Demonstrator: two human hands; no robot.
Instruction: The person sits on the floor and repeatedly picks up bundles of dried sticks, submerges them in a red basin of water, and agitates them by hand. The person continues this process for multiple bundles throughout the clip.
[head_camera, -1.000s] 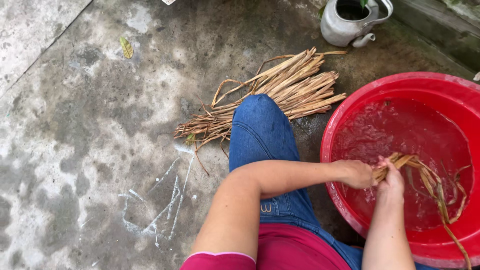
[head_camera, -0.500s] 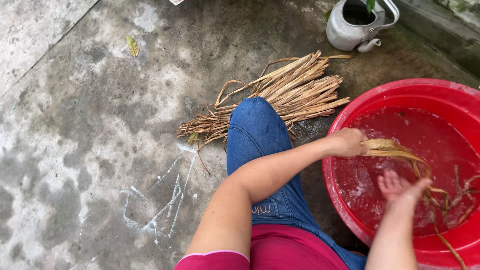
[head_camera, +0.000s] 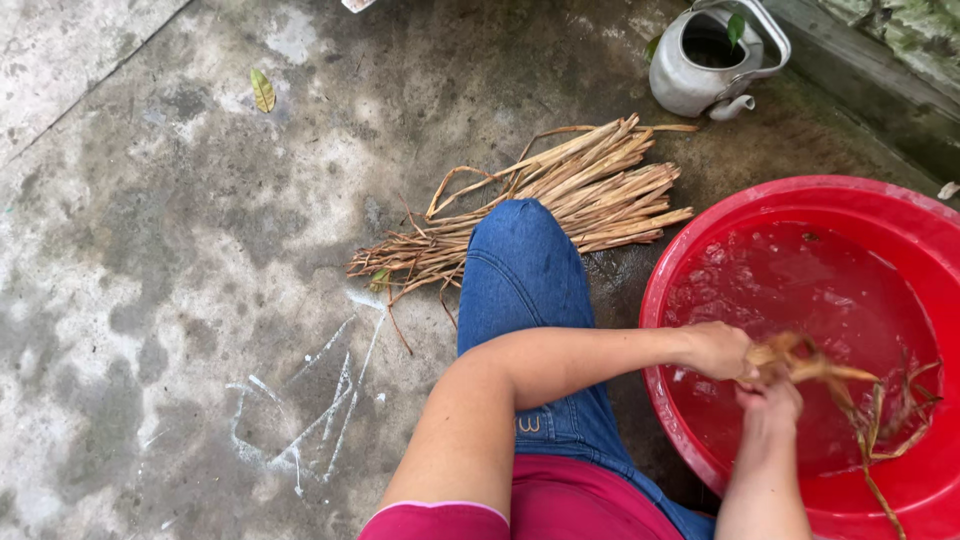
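Head view: both hands meet over the red basin, closed on a wet bunch of stalks held above the water. The left hand grips one end; the right hand clasps just below it. Half a second ago the hands were apart, the right one spread open. Dry stalks lie beyond the knee, near a kettle.

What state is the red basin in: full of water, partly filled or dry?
Partly filled. The red basin holds rippling water below its rim, with bare inner wall above; both hands, left hand and right hand, grip wet stalks over it.
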